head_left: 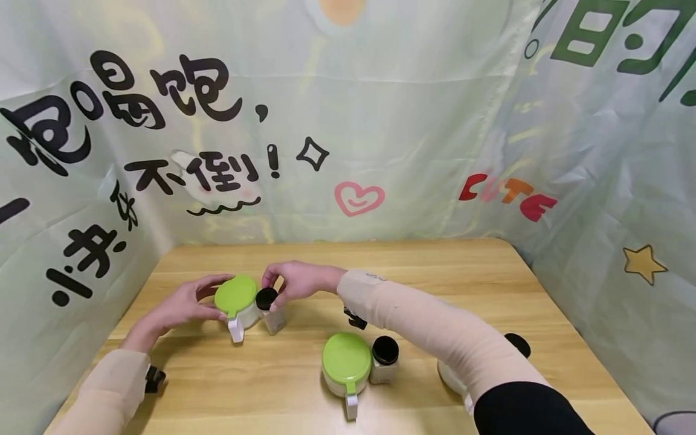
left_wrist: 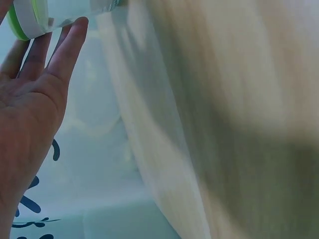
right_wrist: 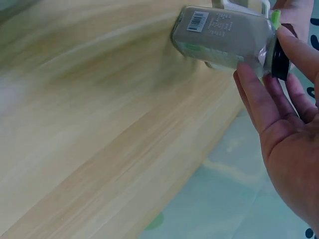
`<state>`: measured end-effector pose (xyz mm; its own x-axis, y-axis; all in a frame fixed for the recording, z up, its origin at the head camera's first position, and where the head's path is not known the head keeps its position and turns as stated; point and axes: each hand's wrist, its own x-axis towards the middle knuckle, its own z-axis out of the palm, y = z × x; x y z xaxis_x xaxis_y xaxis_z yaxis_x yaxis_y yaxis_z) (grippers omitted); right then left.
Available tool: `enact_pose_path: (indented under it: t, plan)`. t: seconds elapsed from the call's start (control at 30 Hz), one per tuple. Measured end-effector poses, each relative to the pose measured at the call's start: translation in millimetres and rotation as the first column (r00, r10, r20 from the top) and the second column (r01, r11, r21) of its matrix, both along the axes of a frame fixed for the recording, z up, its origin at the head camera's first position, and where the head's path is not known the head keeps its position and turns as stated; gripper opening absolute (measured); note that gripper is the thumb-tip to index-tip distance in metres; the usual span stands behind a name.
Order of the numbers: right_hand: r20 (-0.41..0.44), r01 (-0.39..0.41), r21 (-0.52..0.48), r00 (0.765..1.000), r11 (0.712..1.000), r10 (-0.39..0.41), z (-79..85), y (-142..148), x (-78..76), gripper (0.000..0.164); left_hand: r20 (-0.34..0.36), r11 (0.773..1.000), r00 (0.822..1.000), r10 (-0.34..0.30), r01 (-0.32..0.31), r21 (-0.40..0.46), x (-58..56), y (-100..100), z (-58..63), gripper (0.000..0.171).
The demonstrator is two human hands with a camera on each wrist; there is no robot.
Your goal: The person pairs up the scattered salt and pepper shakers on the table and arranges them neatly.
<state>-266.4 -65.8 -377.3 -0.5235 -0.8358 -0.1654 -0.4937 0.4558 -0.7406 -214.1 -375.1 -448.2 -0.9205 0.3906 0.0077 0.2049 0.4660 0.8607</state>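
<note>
At the table's left side, my left hand holds a glass seasoning jar with a green lid and white handle, thumb and fingers on opposite sides. Part of that jar shows at the top of the left wrist view, against the fingertips. Right beside it, my right hand grips a small clear spice bottle near its black cap. In the right wrist view the bottle shows a barcode and greyish contents, with thumb and fingers about its cap end. Both containers look upright; bottle and jar stand close together.
Nearer the front, a second green-lidded jar stands beside another black-capped bottle. My right forearm partly covers a white container and a black cap at the right. Printed cloth surrounds the wooden table.
</note>
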Motion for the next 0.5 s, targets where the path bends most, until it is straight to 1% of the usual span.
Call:
enact_pose_path:
  t: [0.1, 0.3, 0.5]
  plan:
    - [0.0, 0.008, 0.008, 1.0, 1.0, -0.008, 0.7, 4.8, 8.5, 0.039, 0.002, 1.0, 1.0, -0.01, 0.01, 0.016, 4.6, 2.8, -1.4, 0.095]
    - [0.006, 0.017, 0.007, 1.0, 1.0, -0.017, 2.5, 14.5, 28.4, 0.038, -0.011, 0.999, 0.999, -0.043, 0.043, 0.021, 14.5, 6.3, -3.1, 0.094]
    - [-0.059, -0.013, 0.056, 0.998, 0.998, 0.016, 4.3, 21.7, 43.8, 0.037, 0.006, 0.997, 0.998, -0.065, 0.065, 0.052, 24.4, 10.5, -3.8, 0.094]
